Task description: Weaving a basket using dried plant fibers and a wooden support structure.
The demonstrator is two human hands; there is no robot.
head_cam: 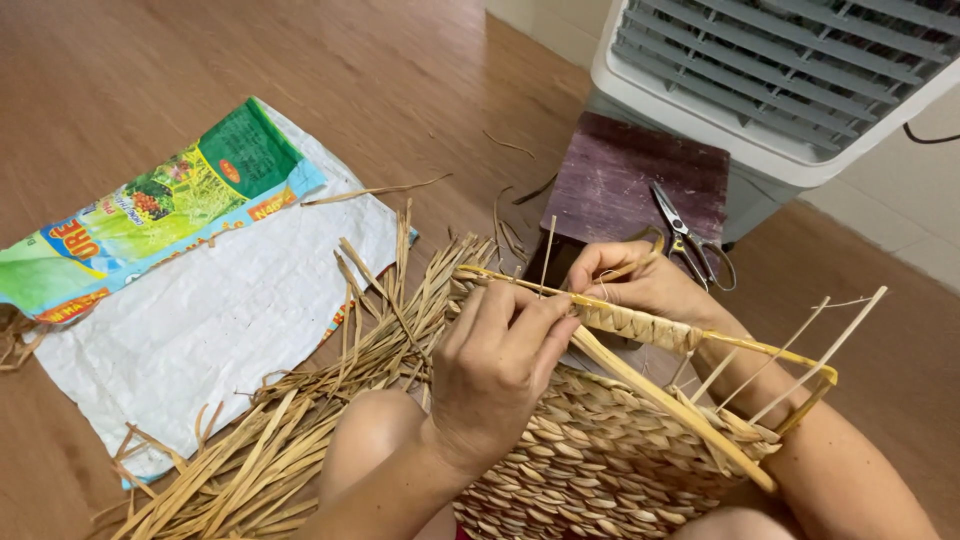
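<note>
A big plastic sack (200, 300) lies flat on the brown wood floor (400, 70). Its top end is green and blue, and the rest is white. A small dark purple stool (620, 180) stands close by. Scissors (685, 238) lie on the stool. Behind it is a white fan box (790, 90), maybe an air cooler.

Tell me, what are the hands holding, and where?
Both the left hand and right hand pinch straw strands at the rim of a half-woven basket.
</note>
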